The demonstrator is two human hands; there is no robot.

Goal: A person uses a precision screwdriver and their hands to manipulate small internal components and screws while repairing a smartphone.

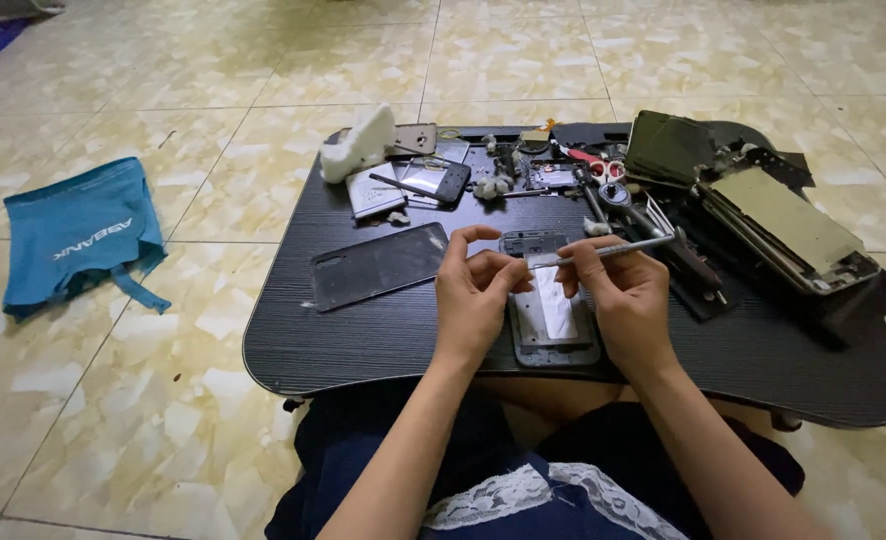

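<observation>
An opened phone frame (551, 330) lies on the low black table (363, 340), directly under both hands. My left hand (475, 290) hovers over its left edge with fingers curled, fingertips meeting near the tip of a metal tool. My right hand (623, 290) grips silver tweezers (603, 250), which point left toward my left fingertips above the frame. Whether something tiny sits between my left fingertips is too small to tell.
A dark phone back panel (378, 265) lies left of the hands. Several phone parts, a white cloth (358, 145), red-handled scissors (598, 165) and stacked opened phones (783, 225) crowd the table's far and right side. A blue cloth bag (81, 240) lies on the tiled floor.
</observation>
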